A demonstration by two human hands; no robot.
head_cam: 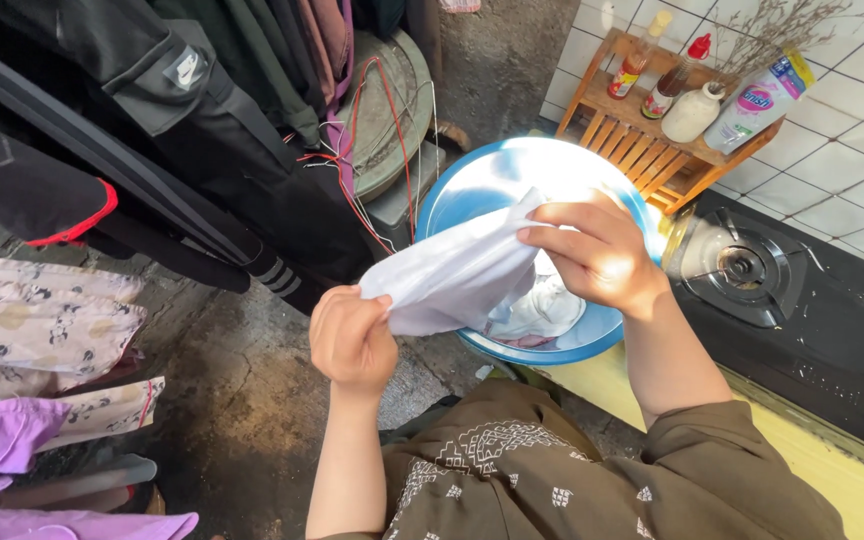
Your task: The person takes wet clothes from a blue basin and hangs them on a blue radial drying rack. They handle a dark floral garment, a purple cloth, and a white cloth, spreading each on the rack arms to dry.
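Both hands gripped 1 white cloth (452, 275) above the blue basin (462, 190): left hand (352, 340) pinching its lower corner, right hand (597, 250) clenching the upper edge.

Matt white cloth (457, 280); glossy blue plastic basin (472, 185).

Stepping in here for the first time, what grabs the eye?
At centre, the left hand and right hand grip a pale white cloth stretched between them over a round blue plastic basin. Dark clothes hang at upper left; a black gas stove sits at right.
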